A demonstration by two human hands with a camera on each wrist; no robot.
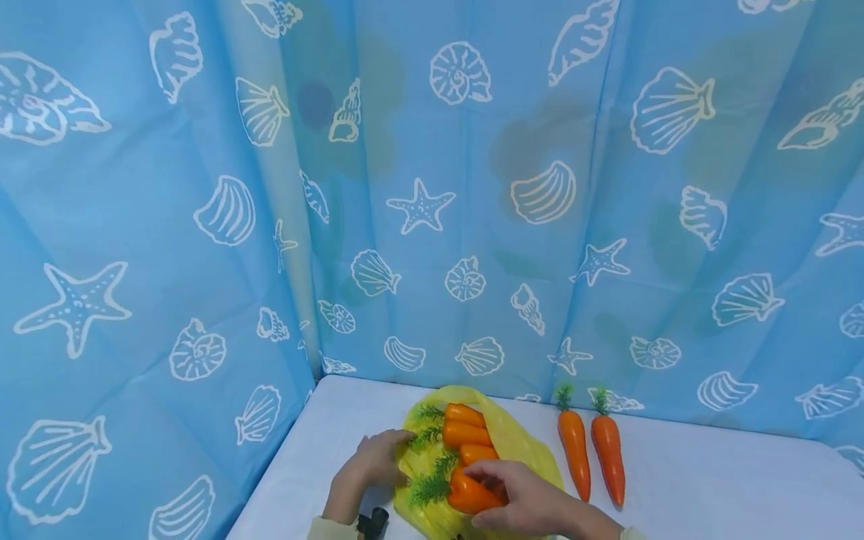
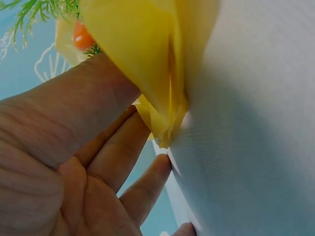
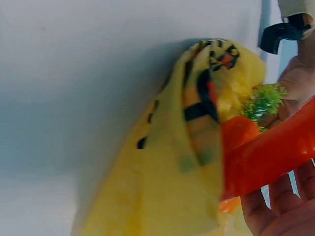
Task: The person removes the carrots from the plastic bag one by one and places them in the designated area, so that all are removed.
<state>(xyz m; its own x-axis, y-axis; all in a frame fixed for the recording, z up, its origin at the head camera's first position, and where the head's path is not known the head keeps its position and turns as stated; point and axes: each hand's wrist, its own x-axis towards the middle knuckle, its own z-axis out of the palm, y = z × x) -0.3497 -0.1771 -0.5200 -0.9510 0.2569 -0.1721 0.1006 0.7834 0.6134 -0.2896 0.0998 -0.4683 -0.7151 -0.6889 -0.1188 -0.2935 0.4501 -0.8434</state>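
Left hand (image 1: pixel 374 457): placed at the bag's left edge; yellow film is pinched between thumb and fingers, the other fingers spread

Right hand (image 1: pixel 516 499): set well apart from the left at the bag's near side; one carrot (image 1: pixel 469 493) is clasped by thumb and fingers near its thick end, green tuft turned toward the left hand; whether any of its weight is borne by the bag cannot be told

Bag (image 1: pixel 540 454): yellow, printed in black and red; laid on the table between the hands; judged thin, limp and almost weightless, easily creased and perhaps torn; best taken by the rim, with film gathered in a fold rather than plucked at one point

Inner carrots (image 1: pixel 466 433): three seen, ranged within the bag beyond the held one, tufts to the left; partly hidden by film

All carrots: glossy, apparently moulded; judged light, stiff, a little slippery and hardly to be bruised; best grasped round the thick shoulder, where girth is offered; the tuft, judged soft and liable to be pulled loose, is better left unpulled; the tapered tip gives poorer purchase

Outer carrots (image 1: pixel 591 454): two, laid side by side to the right of the bag, tufts away from the person

Table (image 1: pixel 715 472): white-covered, backed by a blue shell-patterned curtain (image 1: pixel 472 247)
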